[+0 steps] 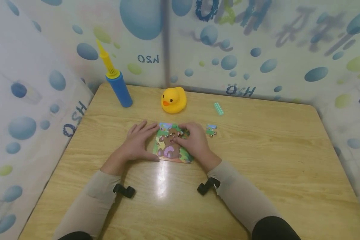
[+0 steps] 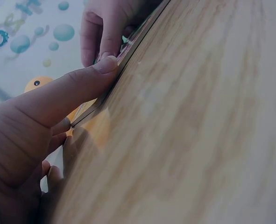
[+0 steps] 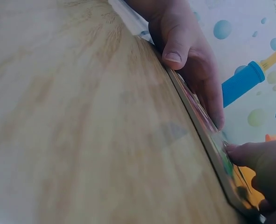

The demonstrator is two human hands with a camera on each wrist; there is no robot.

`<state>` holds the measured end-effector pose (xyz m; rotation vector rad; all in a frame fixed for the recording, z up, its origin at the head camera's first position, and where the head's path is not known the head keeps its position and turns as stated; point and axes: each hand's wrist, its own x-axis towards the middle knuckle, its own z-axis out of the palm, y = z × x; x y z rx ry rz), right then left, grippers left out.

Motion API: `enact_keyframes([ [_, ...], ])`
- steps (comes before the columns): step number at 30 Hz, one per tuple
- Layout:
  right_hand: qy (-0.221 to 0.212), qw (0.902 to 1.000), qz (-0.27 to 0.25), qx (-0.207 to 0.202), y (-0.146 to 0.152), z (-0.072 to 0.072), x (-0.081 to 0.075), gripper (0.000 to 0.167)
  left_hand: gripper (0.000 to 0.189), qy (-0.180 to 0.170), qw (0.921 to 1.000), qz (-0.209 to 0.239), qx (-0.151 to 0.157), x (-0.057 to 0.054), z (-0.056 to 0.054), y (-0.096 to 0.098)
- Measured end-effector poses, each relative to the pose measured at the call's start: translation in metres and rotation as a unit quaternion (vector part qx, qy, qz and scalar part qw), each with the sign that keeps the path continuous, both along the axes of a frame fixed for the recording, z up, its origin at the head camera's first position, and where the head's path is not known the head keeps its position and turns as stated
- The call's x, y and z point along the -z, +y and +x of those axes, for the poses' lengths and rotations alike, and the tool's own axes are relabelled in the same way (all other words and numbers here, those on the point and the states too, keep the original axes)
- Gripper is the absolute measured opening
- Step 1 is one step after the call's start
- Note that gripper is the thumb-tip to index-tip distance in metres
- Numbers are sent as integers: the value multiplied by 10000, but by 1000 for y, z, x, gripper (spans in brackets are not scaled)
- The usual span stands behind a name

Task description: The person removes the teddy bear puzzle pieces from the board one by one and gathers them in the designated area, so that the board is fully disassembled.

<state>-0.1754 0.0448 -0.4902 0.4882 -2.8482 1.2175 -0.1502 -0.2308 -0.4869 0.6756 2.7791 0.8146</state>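
A jigsaw puzzle with a brown bear picture lies flat on the wooden table. My left hand rests along its left side, fingers spread; the thumb touches the near left corner and the index fingertip the far one. In the left wrist view that thumb lies straight along the board's edge. Over the right part of the picture, my right hand pinches a puzzle piece at the board's surface, mostly hidden by the fingers. The right thumb presses close on the board. A loose puzzle piece lies right of that hand.
Behind the puzzle sits a yellow rubber duck. A blue hand pump with a yellow nozzle stands at the back left. A mint-green toy brick lies right of the duck. Patterned walls border the table.
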Motion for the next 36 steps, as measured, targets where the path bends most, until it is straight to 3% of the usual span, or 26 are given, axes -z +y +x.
enact_keyframes([
  [9, 587, 9980, -201, -137, 3, 2, 4, 44, 132, -17, 10000, -16, -25, 1, 0, 0],
  [14, 1093, 9932, -298, -263, 11, 6, 7, 44, 132, -14, 10000, 2, -26, 0, 1, 0],
  [27, 2150, 9752, -461, -265, 63, 12, 15, 38, 132, 25, 10000, 41, 0, 0, 0, 1],
  [36, 2082, 9777, -241, 117, 95, 14, 12, 39, 131, -71, 10000, -57, -36, -1, 0, 3],
])
